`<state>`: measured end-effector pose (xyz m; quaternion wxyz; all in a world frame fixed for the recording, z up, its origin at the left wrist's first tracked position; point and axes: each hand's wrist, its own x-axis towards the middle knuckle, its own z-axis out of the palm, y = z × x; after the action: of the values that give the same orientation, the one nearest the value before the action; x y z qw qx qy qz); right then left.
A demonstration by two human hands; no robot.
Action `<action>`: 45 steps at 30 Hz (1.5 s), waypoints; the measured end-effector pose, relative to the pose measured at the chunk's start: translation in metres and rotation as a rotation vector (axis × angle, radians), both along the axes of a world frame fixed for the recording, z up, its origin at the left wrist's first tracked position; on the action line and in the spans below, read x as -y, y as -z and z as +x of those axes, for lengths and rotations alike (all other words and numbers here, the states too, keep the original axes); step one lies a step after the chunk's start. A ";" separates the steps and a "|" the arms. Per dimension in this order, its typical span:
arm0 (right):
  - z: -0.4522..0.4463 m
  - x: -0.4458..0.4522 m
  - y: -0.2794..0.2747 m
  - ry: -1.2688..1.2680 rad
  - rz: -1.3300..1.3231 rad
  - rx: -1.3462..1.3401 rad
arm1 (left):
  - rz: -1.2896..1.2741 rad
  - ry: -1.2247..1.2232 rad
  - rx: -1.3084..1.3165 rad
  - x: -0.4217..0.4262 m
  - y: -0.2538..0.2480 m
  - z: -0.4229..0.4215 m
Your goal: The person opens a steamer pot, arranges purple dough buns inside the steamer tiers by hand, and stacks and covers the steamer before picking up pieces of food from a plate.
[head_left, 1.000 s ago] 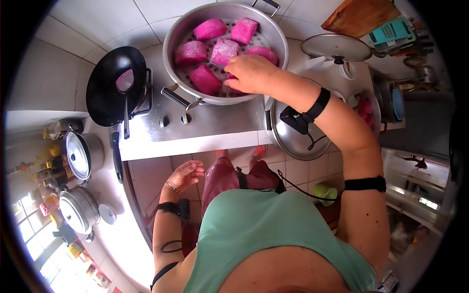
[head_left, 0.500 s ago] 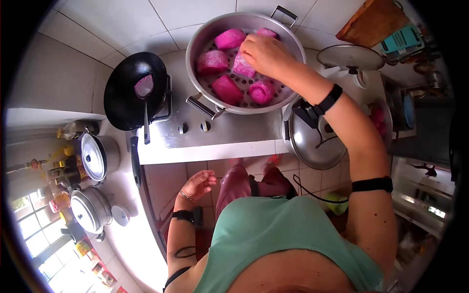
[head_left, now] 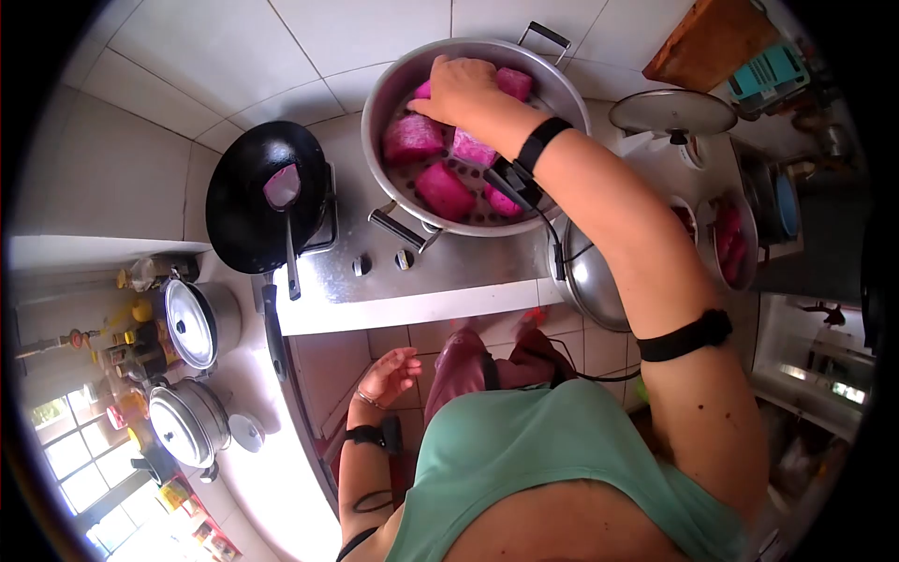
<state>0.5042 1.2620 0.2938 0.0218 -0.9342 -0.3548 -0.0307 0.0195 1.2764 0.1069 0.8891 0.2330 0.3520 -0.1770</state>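
A wide metal steamer pot (head_left: 379, 173) with a perforated base holds several bright pink dough rolls (head_left: 413, 139), some dusted whitish. My right hand (head_left: 464, 89) reaches in at the back left. Its thumb and fingers are around a dough roll (head_left: 423, 91) there, which the hand mostly covers. Other pink rolls lie beside and below the hand; one at the front right is partly hidden by the black wrist device. My left hand (head_left: 390, 374) hangs low in front of the counter, fingers loosely bent and apart, holding nothing.
A black wok (head_left: 243, 201) with a spatula (head_left: 290, 244) sits on the left burner. Lidded pots (head_left: 192, 323) line the left counter. Right of the steamer are a large lid (head_left: 595, 281), a glass lid (head_left: 674, 114) and a bowl (head_left: 740, 272) with pink pieces. A cable hangs from my right wrist.
My right hand has moved left and back, from the middle roll to the one at the back left. The middle roll stays in the steamer. The camera view has shifted slightly.
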 end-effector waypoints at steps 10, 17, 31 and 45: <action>0.025 0.002 -0.010 0.009 0.008 -0.186 | 0.027 -0.035 -0.057 -0.006 0.002 -0.017; 0.067 0.027 -0.040 -0.227 0.020 -0.200 | 0.022 -0.010 -0.049 -0.012 0.006 -0.010; 0.063 0.105 0.006 -0.643 -0.084 0.136 | 0.018 0.121 -0.049 -0.017 -0.001 0.022; 0.039 0.131 -0.024 -0.120 -0.189 -0.295 | 0.016 0.223 0.024 -0.004 -0.016 0.050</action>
<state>0.5428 1.1314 0.3174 -0.0126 -0.9037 -0.4039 0.1416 0.0692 1.2806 0.1233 0.8661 0.2799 0.3146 -0.2695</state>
